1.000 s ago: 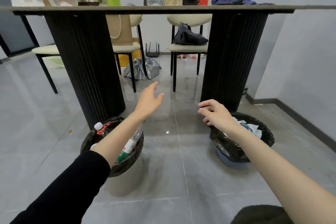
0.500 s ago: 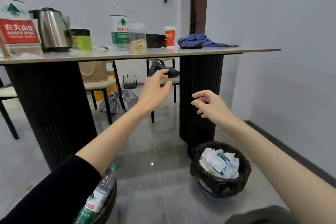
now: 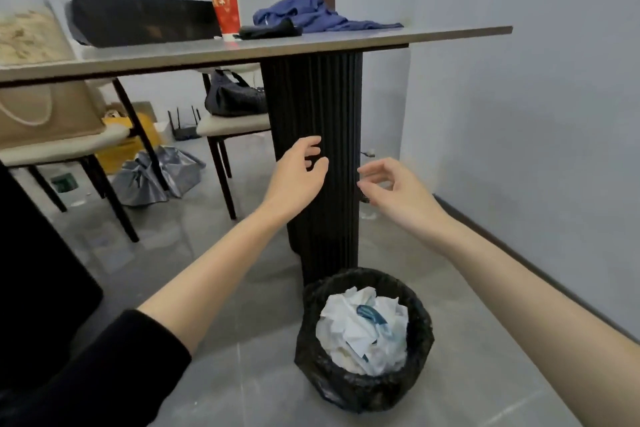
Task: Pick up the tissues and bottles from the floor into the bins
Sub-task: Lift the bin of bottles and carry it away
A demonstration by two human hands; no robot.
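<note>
The left hand (image 3: 298,172) and the right hand (image 3: 398,189) are both raised in the air, near each other but apart, with the palms turned inward. Their fingers are loosely curled and relaxed, and they hold nothing.

Directly behind the two hands stands the table leg (image 3: 318,107) — a thick black column with fine vertical ribs. Below the hands and just in front of this leg, the bin (image 3: 346,388) sits on the glossy grey floor tiles (image 3: 242,374). It is round and lined with a crinkled black plastic bag. Inside it lie the tissues (image 3: 346,329) — white, crumpled, filling it nearly to the rim, with a blue printed piece among them.

Above the hands is the smooth grey tabletop (image 3: 381,38). On it stand a red paper cup (image 3: 225,7) and a rumpled blue cloth (image 3: 311,14). To the left of the left hand, a dark soft bag (image 3: 232,99) lies on a pale chair seat (image 3: 235,123).
</note>
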